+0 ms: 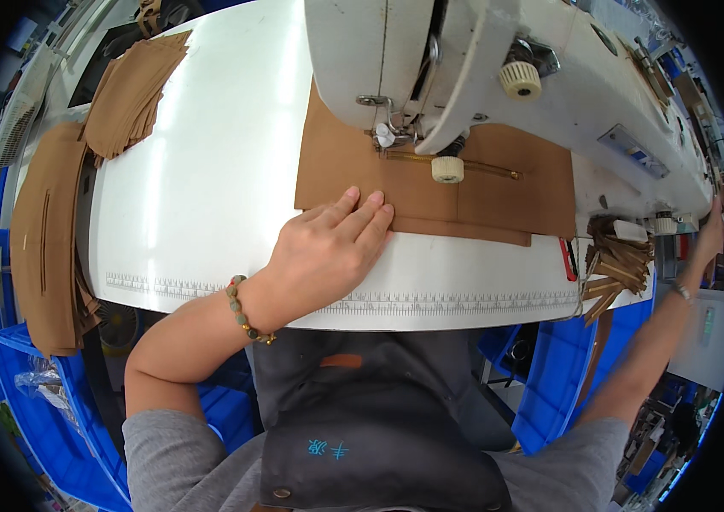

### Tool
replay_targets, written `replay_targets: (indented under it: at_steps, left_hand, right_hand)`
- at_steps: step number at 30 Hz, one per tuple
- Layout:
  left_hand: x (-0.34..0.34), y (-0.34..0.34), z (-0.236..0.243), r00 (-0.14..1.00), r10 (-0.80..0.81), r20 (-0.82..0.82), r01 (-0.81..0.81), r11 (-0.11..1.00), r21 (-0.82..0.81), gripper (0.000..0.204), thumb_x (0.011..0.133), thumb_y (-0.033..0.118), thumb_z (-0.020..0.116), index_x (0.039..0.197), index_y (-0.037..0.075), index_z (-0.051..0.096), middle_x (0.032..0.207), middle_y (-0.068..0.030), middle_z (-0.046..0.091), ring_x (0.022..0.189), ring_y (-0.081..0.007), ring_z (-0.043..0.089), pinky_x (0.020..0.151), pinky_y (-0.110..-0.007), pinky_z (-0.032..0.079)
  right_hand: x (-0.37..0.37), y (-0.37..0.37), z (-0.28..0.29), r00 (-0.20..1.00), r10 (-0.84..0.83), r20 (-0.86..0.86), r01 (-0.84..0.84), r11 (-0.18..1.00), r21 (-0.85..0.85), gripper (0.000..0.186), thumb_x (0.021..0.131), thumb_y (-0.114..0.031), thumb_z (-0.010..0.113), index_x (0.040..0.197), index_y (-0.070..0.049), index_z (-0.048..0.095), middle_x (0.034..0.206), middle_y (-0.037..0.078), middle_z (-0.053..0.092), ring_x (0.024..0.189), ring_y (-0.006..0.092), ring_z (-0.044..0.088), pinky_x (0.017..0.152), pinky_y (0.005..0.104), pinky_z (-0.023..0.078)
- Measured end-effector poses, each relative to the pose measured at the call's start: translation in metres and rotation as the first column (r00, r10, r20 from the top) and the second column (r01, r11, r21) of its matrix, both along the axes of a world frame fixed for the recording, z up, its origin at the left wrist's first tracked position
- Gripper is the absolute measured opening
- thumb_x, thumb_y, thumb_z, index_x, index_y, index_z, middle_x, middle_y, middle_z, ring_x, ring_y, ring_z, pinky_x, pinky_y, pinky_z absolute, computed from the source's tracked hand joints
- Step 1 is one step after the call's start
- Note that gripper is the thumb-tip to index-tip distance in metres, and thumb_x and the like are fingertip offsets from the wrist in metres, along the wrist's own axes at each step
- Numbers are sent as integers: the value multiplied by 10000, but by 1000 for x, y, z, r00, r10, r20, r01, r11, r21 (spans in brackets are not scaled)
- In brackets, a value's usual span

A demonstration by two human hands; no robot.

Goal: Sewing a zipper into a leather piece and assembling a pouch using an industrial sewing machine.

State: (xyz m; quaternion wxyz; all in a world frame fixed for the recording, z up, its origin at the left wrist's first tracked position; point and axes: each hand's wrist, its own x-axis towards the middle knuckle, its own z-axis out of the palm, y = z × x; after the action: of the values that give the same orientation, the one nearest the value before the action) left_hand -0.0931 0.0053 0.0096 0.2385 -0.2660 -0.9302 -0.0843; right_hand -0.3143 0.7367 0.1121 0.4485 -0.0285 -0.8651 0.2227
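My left hand [332,243] lies with fingers stretched out on the near left part of a brown fabric panel [499,209]. The panel rests on the white table under the head of a white sewing machine [541,119], around the presser foot [385,136]. A narrow slot with a brass-coloured zipper [481,169] runs sideways across the panel. Its near edge shows a second layer underneath. At the far right my right hand [710,229] reaches up to the machine's end, at a dark part resembling the handwheel. Its fingers are blurred and partly hidden.
Stacked brown pieces [133,94] lie at the back left, with longer slotted brown pieces [48,235] at the left edge. Brown strips [618,260] sit by a red object [568,259] on the right. Blue bins [55,410] stand below. A printed ruler [456,302] lines the front edge.
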Motion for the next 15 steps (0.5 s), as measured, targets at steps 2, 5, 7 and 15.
replay_targets:
  at_steps: [2,5,7,15]
  left_hand:
    - [0,0,0,1000,6,8,-6,1000,12,265,892,178,794,1132,66,779,1172,-88,788,1049,-268,776,809,-344,640]
    - [-1,-1,0,1000,10,14,-10,1000,8,272,884,180,804,1131,70,781,1171,-85,788,1043,-269,778,798,-343,640]
    - [-1,-1,1,1000,3,-9,-3,1000,11,276,878,186,813,1128,75,782,1167,-76,790,1039,-260,779,790,-337,639]
    - [-2,0,0,1000,8,1,-8,1000,27,251,876,192,820,1103,91,787,1149,-62,795,1038,-237,778,789,-325,637]
  right_hand:
    - [27,-12,-66,986,-147,77,163,946,-281,560,1093,-509,480,1357,-72,710,988,120,763,757,217,690,778,347,550]
    - [52,-3,-89,879,-351,322,405,906,-119,622,1101,-537,432,1318,-30,721,981,145,774,804,239,711,781,365,548]
    - [48,13,-51,949,-268,166,283,956,-80,660,1105,-546,418,1319,8,706,1123,153,768,956,232,719,883,350,532]
    - [4,-5,-1,985,-158,76,154,987,49,621,1097,-493,490,1321,53,685,1285,165,722,1134,227,692,1014,340,495]
